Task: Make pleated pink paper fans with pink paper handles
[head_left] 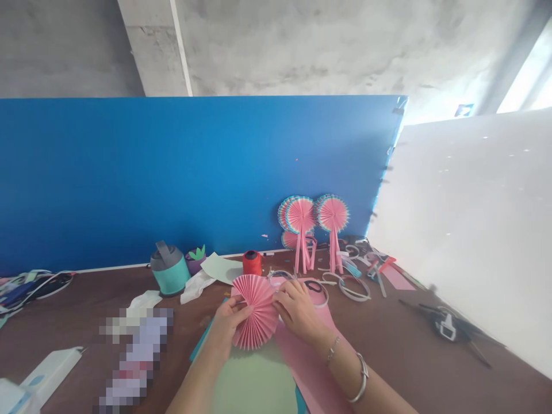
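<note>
A pink pleated paper fan [255, 313], folded into a near-full round, stands between both hands over the brown table [388, 345]. My left hand [227, 325] pinches its lower left edge, fingers closed on the pleats. My right hand [297, 310] grips the fan's right side, fingers curled over the paper; bracelets ring that wrist. Under the hands lie a pink paper sheet [310, 368] and a pale green sheet [254, 385].
Finished pink fans on sticks [314, 221] lean against the blue board [172, 172]. A red thread spool [252, 262], teal lidded container [169, 270], white rings [353, 287], scissors [314, 286] and a glue gun [448, 328] lie around. A white panel stands on the right.
</note>
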Tool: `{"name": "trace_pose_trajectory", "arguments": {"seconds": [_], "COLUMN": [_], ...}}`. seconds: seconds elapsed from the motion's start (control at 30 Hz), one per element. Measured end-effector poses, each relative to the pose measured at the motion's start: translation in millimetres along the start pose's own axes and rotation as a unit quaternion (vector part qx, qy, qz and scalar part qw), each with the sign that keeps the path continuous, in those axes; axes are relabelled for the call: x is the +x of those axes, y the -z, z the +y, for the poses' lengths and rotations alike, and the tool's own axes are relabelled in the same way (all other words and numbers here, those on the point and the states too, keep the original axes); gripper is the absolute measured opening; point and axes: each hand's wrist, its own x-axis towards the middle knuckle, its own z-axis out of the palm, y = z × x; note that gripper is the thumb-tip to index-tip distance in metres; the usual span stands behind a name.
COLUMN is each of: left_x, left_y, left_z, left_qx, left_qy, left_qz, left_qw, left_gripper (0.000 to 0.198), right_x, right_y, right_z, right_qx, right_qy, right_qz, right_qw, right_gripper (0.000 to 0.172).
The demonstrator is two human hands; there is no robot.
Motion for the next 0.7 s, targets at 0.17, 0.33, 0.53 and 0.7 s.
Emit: {"name": "trace_pose_trajectory", "arguments": {"seconds": [0.17, 0.33, 0.53, 0.7], "left_x": [1.6, 2.6, 4.3, 6.5], "left_y": [-0.5, -1.2, -1.1, -4.7], "left_z": [-2.2, -3.3, -7.5, -4.0], "left_qx": [-0.002, 0.007, -0.049, -0.103], "left_qy": [-0.013, -0.018, -0.022, 0.022], "left_qz": [0.013, 0.017, 0.051, 0.113], "left_qw": [1.000, 1.000, 0.997, 0.988], "left_gripper": [0.037, 0.033, 0.026, 0.012], "right_x": [-0.1, 0.0, -1.2, -0.5], "right_y": [0.5, 0.5, -3.2, -2.7], "right_z": [1.0, 1.3, 3.5, 3.6], "right_qx": [-0.002, 0.003, 0.015, 0.036], "right_qy": [-0.004, -0.005, -0.019, -0.018], "right_qz": [0.002, 0.013, 0.020, 0.009], "right_qw": [1.000, 1.000, 1.000, 0.999], "right_gripper": [0.022, 0.023, 0.019, 0.019]}}
